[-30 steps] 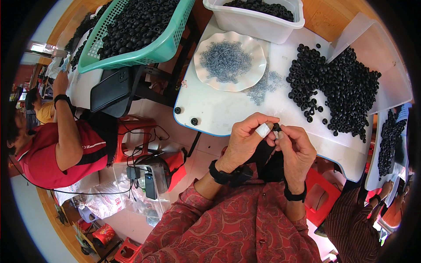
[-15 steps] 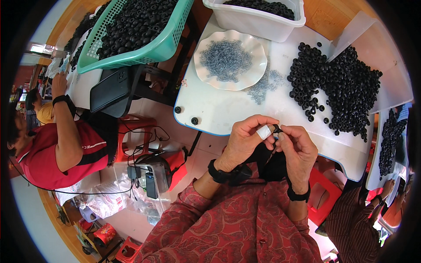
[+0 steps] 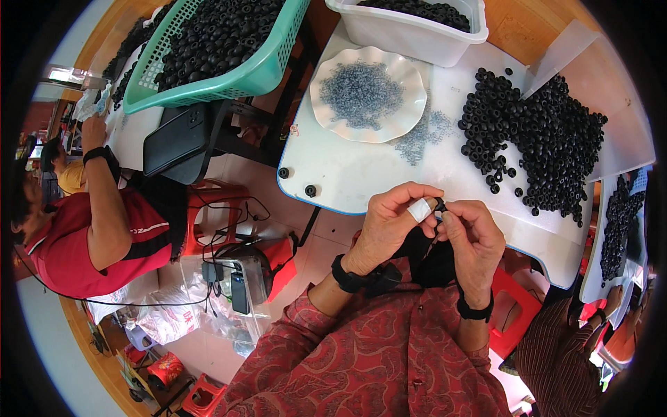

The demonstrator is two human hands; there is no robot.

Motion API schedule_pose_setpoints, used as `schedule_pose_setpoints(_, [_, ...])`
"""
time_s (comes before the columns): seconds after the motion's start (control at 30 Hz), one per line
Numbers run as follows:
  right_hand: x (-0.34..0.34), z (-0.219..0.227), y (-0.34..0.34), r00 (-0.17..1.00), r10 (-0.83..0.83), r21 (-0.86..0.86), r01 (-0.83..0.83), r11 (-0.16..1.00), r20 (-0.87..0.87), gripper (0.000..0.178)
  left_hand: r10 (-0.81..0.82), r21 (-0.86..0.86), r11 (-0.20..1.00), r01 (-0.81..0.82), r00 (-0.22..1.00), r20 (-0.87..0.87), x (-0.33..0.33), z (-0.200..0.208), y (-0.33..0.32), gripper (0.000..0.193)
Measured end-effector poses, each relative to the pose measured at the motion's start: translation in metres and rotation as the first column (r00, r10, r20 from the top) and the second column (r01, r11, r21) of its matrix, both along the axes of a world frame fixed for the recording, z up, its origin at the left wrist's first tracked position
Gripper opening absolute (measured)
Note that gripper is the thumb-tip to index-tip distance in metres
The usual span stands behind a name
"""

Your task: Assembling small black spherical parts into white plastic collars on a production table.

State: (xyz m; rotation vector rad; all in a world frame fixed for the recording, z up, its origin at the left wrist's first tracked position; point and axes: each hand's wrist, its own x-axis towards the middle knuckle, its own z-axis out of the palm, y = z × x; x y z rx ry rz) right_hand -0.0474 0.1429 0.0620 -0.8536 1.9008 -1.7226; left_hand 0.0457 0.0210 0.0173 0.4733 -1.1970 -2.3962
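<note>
Over the table's near edge, my left hand [image 3: 385, 226] and my right hand [image 3: 476, 236] meet fingertip to fingertip. Between them is a small black round part [image 3: 440, 205], pinched by both; the fingers cover much of it. White tape [image 3: 420, 210] is wrapped round my left thumb. Beyond my hands a wavy-rimmed white plate [image 3: 415, 115] carries a heap of tiny clear grey rings [image 3: 361, 94], with more of them spilled beside it. To the right spreads a pile of black round hollow parts [image 3: 549, 139]. Two such black parts [image 3: 310, 190] sit apart near the left table corner.
A white bin [image 3: 417, 35] of black parts stands at the back of the table [image 3: 333, 167]. A green basket [image 3: 271, 73] of similar parts is at upper left. A clear plastic sheet [image 3: 611, 104] borders the pile. At left a person in red [image 3: 104, 236] sits working.
My hands keep almost the same pose, fingertips still together round the small black part. The whole view has shifted very slightly.
</note>
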Motion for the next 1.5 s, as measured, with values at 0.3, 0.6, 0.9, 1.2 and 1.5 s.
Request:
schedule_pose_setpoints(0.3, [0.004,0.001,-0.002,0.999,-0.003,0.004,0.003,1.0,-0.047,0.012,0.049,-0.232,0.971,-0.048,0.999,-0.002,0.001,0.005,-0.001,0.022])
schedule_pose_setpoints(0.6, [0.008,-0.001,-0.003,0.999,-0.041,-0.017,0.04,0.999,-0.026,0.012,0.027,-0.089,0.996,-0.024,0.999,0.029,0.001,0.002,0.001,0.02])
schedule_pose_setpoints(0.9, [0.011,0.002,-0.006,0.963,-0.04,0.04,0.053,0.998,-0.267,0.015,0.04,-0.001,0.999,-0.04,0.999,0.012,0.002,0.001,0.003,0.021])
schedule_pose_setpoints(1.2, [0.013,0.002,-0.007,0.977,-0.044,0.023,0.05,0.999,-0.209,0.016,0.07,-0.013,0.997,-0.07,0.997,0.031,0.001,0.003,0.004,0.021])
schedule_pose_setpoints(1.5, [0.014,0.002,-0.008,0.997,-0.067,-0.025,0.066,0.998,-0.03,0.014,0.041,0.072,0.996,-0.042,0.999,0.02,0.001,0.007,0.002,0.023])
